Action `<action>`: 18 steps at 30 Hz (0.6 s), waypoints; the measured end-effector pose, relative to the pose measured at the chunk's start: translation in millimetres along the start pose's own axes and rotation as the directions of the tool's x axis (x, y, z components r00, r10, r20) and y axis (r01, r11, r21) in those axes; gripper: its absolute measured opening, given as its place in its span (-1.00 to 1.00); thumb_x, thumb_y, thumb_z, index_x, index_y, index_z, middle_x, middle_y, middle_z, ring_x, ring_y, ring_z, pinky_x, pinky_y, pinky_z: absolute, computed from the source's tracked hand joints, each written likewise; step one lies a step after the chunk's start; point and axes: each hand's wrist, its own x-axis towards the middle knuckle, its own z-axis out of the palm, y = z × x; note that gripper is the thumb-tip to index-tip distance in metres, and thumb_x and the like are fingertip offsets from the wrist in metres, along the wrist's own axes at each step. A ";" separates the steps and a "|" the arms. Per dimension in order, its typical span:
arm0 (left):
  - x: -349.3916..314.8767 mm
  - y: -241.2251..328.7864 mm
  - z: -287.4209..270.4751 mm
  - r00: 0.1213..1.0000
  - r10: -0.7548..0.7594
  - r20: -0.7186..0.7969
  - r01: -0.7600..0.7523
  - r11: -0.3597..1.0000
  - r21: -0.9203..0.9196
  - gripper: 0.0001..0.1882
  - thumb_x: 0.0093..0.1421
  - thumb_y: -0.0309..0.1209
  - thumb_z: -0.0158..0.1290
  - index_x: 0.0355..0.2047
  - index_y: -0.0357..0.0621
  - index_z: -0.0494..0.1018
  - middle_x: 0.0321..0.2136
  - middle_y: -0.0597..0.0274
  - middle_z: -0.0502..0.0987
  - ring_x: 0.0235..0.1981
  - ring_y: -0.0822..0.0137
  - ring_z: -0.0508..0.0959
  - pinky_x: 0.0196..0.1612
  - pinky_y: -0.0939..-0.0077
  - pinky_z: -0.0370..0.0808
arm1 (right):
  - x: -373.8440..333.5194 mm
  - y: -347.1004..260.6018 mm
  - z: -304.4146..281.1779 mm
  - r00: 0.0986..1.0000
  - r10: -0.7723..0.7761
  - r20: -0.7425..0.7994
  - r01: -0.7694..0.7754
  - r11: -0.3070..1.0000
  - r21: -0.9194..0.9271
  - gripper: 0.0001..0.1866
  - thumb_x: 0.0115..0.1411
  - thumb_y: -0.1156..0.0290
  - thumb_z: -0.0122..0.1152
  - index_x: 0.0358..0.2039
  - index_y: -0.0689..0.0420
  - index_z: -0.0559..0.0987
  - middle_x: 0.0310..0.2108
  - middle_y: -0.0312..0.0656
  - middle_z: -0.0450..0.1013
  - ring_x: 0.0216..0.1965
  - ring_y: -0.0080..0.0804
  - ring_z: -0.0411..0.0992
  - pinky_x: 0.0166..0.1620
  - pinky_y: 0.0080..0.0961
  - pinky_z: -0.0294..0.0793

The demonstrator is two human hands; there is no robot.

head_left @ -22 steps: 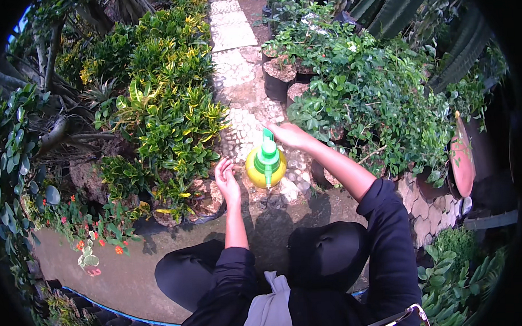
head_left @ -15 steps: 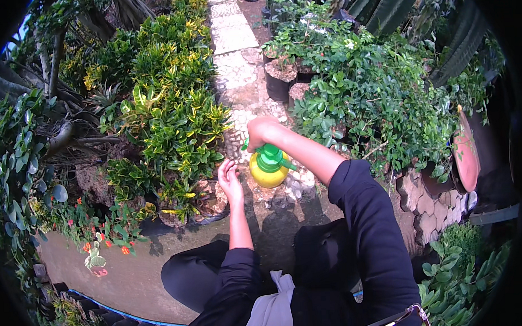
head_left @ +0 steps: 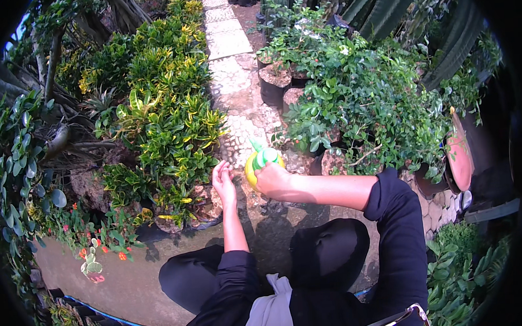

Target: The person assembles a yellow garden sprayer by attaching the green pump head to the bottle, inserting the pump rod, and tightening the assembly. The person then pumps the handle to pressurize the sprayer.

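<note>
A round yellow spray bottle with a green pump top is in front of me, over the stone path. My right hand is closed around it from the near right side and covers much of its body. The green nozzle points away from me and slightly left. Just left of the bottle, apart from it, my left hand is raised with loosely bent fingers. Nothing shows in it. I cannot tell whether the bottle touches the ground.
Yellow-green leafy shrubs line the path's left side. Bushy potted plants crowd the right, with a black pot at the path's edge. A pale stone path runs ahead. Orange flowers and a terracotta-coloured rim flank me.
My right hand has swung from the bottle's far side to its near right side. The nozzle has turned from lower right to pointing away from me. My left hand has barely moved.
</note>
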 end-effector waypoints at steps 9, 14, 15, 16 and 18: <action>-0.7 -5.2 -1.4 0.999 -0.032 -0.031 0.032 0.999 -0.009 -0.71 0.23 -0.36 -0.17 -0.05 -0.13 0.32 -0.17 0.28 0.43 -0.28 0.53 0.43 -0.25 0.65 0.39 | -40.2 84.8 -8.9 0.986 0.046 0.160 -0.166 0.179 0.970 0.02 -0.07 -0.41 -0.10 0.00 0.41 0.31 -0.02 0.08 0.31 0.06 -0.20 0.25 0.13 -0.39 0.15; -3.3 -5.4 2.2 0.999 -0.042 -0.014 0.042 0.999 -0.009 -0.71 0.23 -0.37 -0.16 -0.06 -0.12 0.32 -0.17 0.29 0.43 -0.28 0.54 0.43 -0.25 0.65 0.38 | 4.2 67.6 56.2 0.887 0.456 -0.070 0.012 0.128 0.992 0.07 -0.19 -0.20 0.27 0.14 0.33 0.12 0.10 0.11 0.14 0.13 -0.23 0.15 0.15 -0.37 0.10; -2.4 -4.8 -2.4 0.999 -0.035 -0.025 0.036 0.999 0.001 -0.71 0.22 -0.37 -0.16 -0.05 -0.12 0.32 -0.17 0.29 0.43 -0.28 0.54 0.43 -0.25 0.65 0.38 | 8.0 58.0 44.2 0.860 0.503 -0.084 -0.070 0.281 0.957 0.12 -0.32 0.00 0.45 0.15 0.31 0.07 0.12 0.18 0.08 0.11 -0.17 0.17 0.13 -0.36 0.13; -2.7 -4.1 -3.1 0.999 -0.039 -0.026 0.039 0.999 0.004 -0.71 0.22 -0.36 -0.16 -0.06 -0.11 0.32 -0.17 0.30 0.43 -0.29 0.54 0.44 -0.24 0.65 0.38 | 11.4 45.6 46.0 0.799 0.577 -0.171 -0.059 0.357 0.932 0.00 -0.33 0.09 0.45 0.07 0.29 0.18 0.06 0.16 0.15 0.05 -0.17 0.22 0.09 -0.37 0.19; -3.1 -2.6 -3.4 0.999 -0.038 -0.023 0.038 0.999 0.001 -0.71 0.23 -0.36 -0.15 -0.06 -0.11 0.32 -0.17 0.31 0.43 -0.28 0.54 0.44 -0.24 0.65 0.38 | 15.0 38.6 52.2 0.739 0.611 -0.285 -0.026 0.448 0.894 -0.19 -0.34 0.22 0.44 -0.05 0.26 0.32 -0.07 0.10 0.28 -0.06 -0.19 0.31 0.01 -0.38 0.28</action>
